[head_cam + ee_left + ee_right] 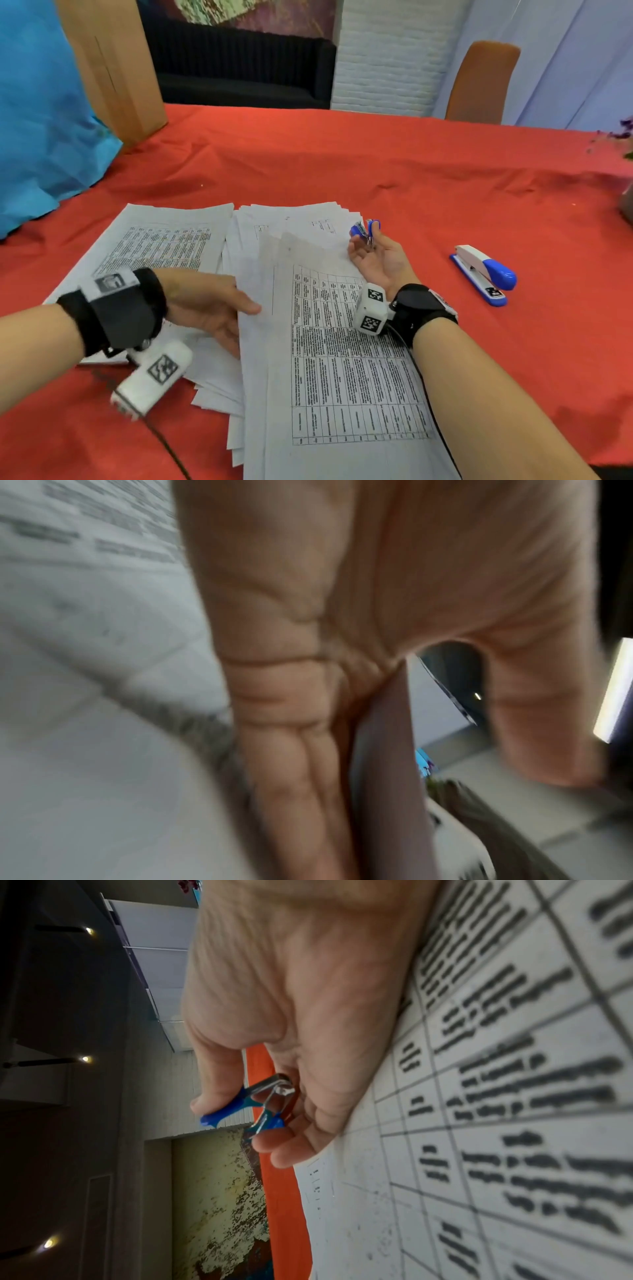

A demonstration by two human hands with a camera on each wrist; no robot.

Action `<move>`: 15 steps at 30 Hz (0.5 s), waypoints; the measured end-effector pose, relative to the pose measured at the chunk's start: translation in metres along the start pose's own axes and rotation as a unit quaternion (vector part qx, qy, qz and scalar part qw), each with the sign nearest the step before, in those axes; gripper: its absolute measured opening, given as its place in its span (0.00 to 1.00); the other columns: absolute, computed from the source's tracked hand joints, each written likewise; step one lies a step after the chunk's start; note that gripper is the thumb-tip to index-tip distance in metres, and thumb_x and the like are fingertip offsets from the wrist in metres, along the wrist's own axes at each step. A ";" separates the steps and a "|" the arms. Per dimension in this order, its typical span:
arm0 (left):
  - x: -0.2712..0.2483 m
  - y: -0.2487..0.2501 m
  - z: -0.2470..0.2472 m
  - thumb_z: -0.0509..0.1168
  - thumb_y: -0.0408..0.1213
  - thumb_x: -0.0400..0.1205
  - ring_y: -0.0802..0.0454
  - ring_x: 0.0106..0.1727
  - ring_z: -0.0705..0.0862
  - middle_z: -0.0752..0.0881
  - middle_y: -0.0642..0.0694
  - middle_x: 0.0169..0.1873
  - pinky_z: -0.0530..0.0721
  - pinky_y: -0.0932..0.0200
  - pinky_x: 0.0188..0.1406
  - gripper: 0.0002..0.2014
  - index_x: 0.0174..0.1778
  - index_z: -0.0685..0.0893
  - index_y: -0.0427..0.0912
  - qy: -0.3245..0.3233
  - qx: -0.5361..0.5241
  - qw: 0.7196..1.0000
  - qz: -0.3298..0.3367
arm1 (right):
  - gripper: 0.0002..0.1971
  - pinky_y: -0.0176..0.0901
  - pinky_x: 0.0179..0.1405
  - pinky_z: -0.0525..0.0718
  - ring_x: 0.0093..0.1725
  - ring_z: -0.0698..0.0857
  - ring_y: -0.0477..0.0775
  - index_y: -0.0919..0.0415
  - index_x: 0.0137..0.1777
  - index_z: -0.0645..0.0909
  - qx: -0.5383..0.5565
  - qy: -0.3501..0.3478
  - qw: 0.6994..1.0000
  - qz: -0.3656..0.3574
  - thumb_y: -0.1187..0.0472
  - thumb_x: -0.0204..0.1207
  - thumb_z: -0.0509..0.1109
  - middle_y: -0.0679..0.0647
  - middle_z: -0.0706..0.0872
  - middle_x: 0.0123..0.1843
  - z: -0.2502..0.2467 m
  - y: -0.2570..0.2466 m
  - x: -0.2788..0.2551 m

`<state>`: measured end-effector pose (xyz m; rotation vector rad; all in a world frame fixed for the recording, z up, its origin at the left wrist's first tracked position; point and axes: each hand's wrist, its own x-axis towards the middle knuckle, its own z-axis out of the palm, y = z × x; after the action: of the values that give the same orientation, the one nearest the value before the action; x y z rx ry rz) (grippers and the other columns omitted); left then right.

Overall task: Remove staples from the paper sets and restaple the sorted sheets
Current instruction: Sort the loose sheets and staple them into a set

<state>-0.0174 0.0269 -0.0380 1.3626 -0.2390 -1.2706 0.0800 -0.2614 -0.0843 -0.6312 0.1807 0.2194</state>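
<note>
White printed sheets cover the red tablecloth: a flat stack (pixel 161 243) on the left, a fanned pile (pixel 294 219) behind, and table-printed pages (pixel 346 363) in front. My left hand (pixel 239 318) pinches the left edge of a raised sheet (pixel 263 281). In the left wrist view that sheet's edge (pixel 387 750) runs between my thumb and fingers (pixel 291 723). My right hand (pixel 363 241) rests palm up on the papers and holds a blue staple remover (pixel 364 229) between thumb and fingers. The right wrist view shows the remover (pixel 253 1104) with its metal jaws toward the palm.
A blue and white stapler (pixel 484 274) lies on the tablecloth (pixel 376 164) to the right of the papers. A blue bag (pixel 41 130) and a cardboard box (pixel 113 65) stand at the back left. An orange chair (pixel 479 82) stands behind the far edge.
</note>
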 end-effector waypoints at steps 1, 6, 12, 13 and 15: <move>0.006 -0.006 0.011 0.82 0.36 0.63 0.41 0.56 0.88 0.88 0.37 0.57 0.85 0.43 0.58 0.28 0.60 0.87 0.36 0.079 -0.002 0.997 0.003 | 0.11 0.43 0.46 0.87 0.44 0.82 0.53 0.68 0.46 0.82 -0.004 0.000 1.000 0.000 0.59 0.81 0.67 0.61 0.83 0.46 0.000 0.002 0.002; 0.023 -0.005 0.020 0.63 0.20 0.79 0.42 0.46 0.90 0.91 0.39 0.46 0.87 0.46 0.51 0.13 0.58 0.82 0.33 0.375 0.025 0.923 0.085 | 0.07 0.39 0.44 0.86 0.45 0.84 0.53 0.65 0.48 0.80 -0.357 -0.006 0.934 -0.017 0.61 0.82 0.66 0.58 0.83 0.46 0.002 -0.027 0.003; -0.002 0.027 -0.019 0.65 0.23 0.78 0.50 0.35 0.89 0.90 0.42 0.43 0.87 0.55 0.36 0.09 0.51 0.84 0.37 0.518 -0.023 0.817 0.253 | 0.16 0.42 0.45 0.75 0.52 0.82 0.63 0.70 0.54 0.83 -0.856 0.078 0.510 -0.032 0.56 0.77 0.73 0.65 0.85 0.49 -0.006 -0.096 -0.017; -0.004 0.032 -0.024 0.66 0.24 0.78 0.48 0.39 0.89 0.89 0.42 0.46 0.86 0.52 0.41 0.08 0.50 0.85 0.39 0.521 -0.033 0.808 0.273 | 0.24 0.43 0.57 0.75 0.65 0.80 0.62 0.69 0.66 0.79 -0.861 0.078 0.501 -0.041 0.53 0.77 0.72 0.64 0.83 0.64 -0.005 -0.098 -0.020; -0.005 0.040 -0.029 0.67 0.26 0.78 0.44 0.45 0.87 0.89 0.42 0.49 0.86 0.49 0.47 0.08 0.50 0.84 0.41 0.524 -0.062 0.790 0.312 | 0.35 0.45 0.71 0.70 0.74 0.74 0.56 0.64 0.78 0.69 -0.785 0.065 0.607 -0.104 0.44 0.76 0.70 0.58 0.74 0.76 0.005 -0.096 -0.030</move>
<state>0.0238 0.0363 -0.0121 1.4992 0.1763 0.1179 0.0766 -0.3385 -0.0190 -2.4603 -0.0041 0.0449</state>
